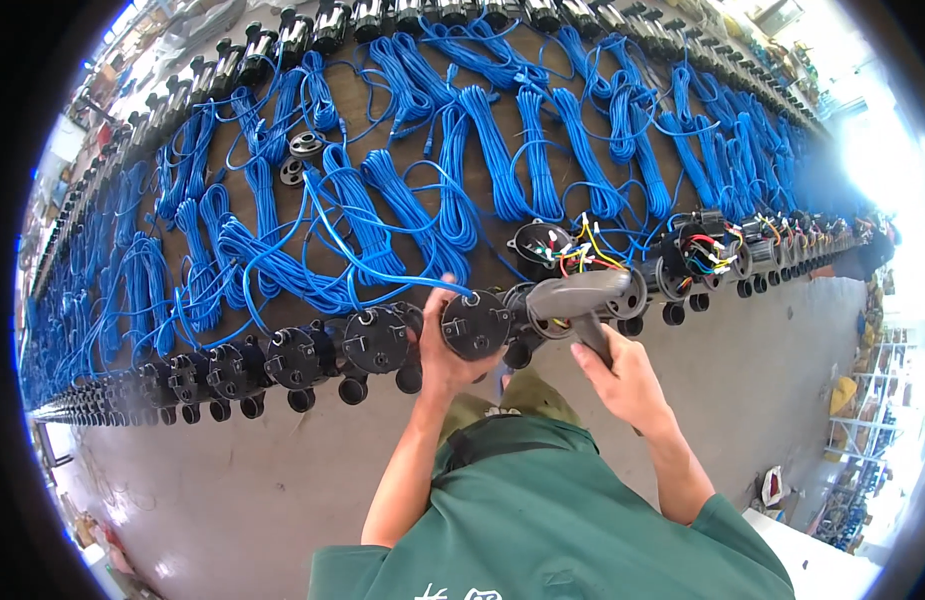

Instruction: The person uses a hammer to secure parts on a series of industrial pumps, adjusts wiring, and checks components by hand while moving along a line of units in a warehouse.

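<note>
My left hand (445, 352) is wrapped round the side of a black cylindrical housing with a round cap (476, 325) on top. A blue cable enters that cap near its edge. My right hand (625, 382) grips the handle of a grey mallet (580, 294). The mallet's head is over the row just right of the capped housing, partly hiding an uncapped housing beneath it. Farther right, open housings (698, 252) show red, yellow, white and green wires. To the left stand capped housings such as this black one (376, 340).
Coiled bundles of blue cable (492, 155) cover much of the brown tabletop (332, 90). Two small black discs (300, 157) lie among them. More black housings (292, 35) line the far edge. A shelving rack (867, 400) stands at the right, beyond the grey floor (252, 470).
</note>
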`<state>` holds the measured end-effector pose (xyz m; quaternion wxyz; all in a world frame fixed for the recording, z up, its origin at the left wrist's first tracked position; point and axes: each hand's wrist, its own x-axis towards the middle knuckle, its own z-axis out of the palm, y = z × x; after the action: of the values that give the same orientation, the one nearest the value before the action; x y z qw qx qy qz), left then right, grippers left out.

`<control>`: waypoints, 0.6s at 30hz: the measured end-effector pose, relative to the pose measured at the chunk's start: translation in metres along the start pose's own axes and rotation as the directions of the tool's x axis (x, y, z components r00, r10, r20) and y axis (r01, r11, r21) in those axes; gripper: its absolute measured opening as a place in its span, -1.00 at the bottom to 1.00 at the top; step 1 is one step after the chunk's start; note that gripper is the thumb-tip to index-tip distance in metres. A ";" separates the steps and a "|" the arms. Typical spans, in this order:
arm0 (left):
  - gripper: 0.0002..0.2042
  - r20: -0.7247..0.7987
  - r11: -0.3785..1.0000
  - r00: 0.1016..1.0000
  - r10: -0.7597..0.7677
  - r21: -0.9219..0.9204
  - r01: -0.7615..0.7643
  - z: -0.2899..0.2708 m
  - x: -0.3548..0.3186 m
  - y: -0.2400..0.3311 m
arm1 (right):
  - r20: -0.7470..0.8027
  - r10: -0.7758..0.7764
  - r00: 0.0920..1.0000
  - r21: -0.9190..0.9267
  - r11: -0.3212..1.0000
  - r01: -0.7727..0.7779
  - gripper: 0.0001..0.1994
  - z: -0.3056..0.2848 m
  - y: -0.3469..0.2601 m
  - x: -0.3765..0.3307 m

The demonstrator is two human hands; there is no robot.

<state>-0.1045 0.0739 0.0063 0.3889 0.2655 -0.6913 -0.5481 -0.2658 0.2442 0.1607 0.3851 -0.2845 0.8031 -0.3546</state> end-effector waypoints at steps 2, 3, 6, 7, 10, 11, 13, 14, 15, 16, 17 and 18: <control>-0.01 -0.087 0.990 0.995 -0.047 0.131 0.059 0.009 -0.016 0.009 | 0.032 0.010 0.999 0.248 0.969 -0.017 -0.72 0.001 0.018 -0.012; -0.03 -0.087 0.975 0.991 -0.104 0.190 0.119 0.009 -0.032 0.009 | 0.058 0.013 0.998 0.374 0.927 -0.034 -0.72 0.002 0.028 -0.017; -0.16 -0.018 0.870 0.927 -0.375 0.338 0.358 0.010 -0.090 -0.016 | 0.152 0.096 0.984 0.496 0.854 -0.160 -0.68 0.012 0.060 -0.023; -0.25 0.013 0.813 0.873 -0.487 0.374 0.447 0.013 -0.099 -0.031 | 0.167 0.143 0.976 0.492 0.846 -0.208 -0.65 0.015 0.070 -0.023; -0.47 0.082 0.675 0.672 -0.736 0.158 0.720 0.023 -0.108 -0.088 | 0.214 0.219 0.952 0.471 0.831 -0.297 -0.64 0.025 0.078 -0.021; -0.54 0.081 0.650 0.645 -0.760 0.064 0.757 0.031 -0.113 -0.111 | 0.238 0.244 0.940 0.493 0.804 -0.334 -0.62 0.027 0.082 -0.022; -0.59 -0.039 0.741 0.740 -0.671 -0.052 0.669 0.048 -0.130 -0.153 | 0.270 0.260 0.927 0.486 0.795 -0.364 -0.61 0.030 0.076 -0.019; -0.58 -0.090 0.834 0.830 -0.550 -0.004 0.552 0.055 -0.129 -0.157 | 0.273 0.264 0.925 0.495 0.786 -0.370 -0.61 0.029 0.078 -0.017; -0.58 -0.143 0.902 0.898 -0.417 0.059 0.428 0.061 -0.129 -0.161 | 0.269 0.261 0.927 0.497 0.787 -0.366 -0.60 0.028 0.082 -0.016; -0.57 -0.129 0.933 0.946 -0.296 0.171 0.315 0.064 -0.123 -0.157 | 0.261 0.260 0.930 0.502 0.786 -0.361 -0.60 0.026 0.089 -0.015; -0.56 -0.104 0.935 0.953 -0.286 0.189 0.301 0.064 -0.116 -0.150 | 0.254 0.256 0.933 0.508 0.786 -0.354 -0.60 0.023 0.092 -0.013; -0.55 -0.081 0.936 0.958 -0.275 0.206 0.286 0.064 -0.110 -0.142 | 0.253 0.259 0.932 0.499 0.790 -0.355 -0.60 0.017 0.092 -0.011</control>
<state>-0.1049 0.1598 -0.1641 0.2932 0.4160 -0.6915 -0.5127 -0.2627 0.3002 0.0850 0.5693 -0.0601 0.6707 -0.4716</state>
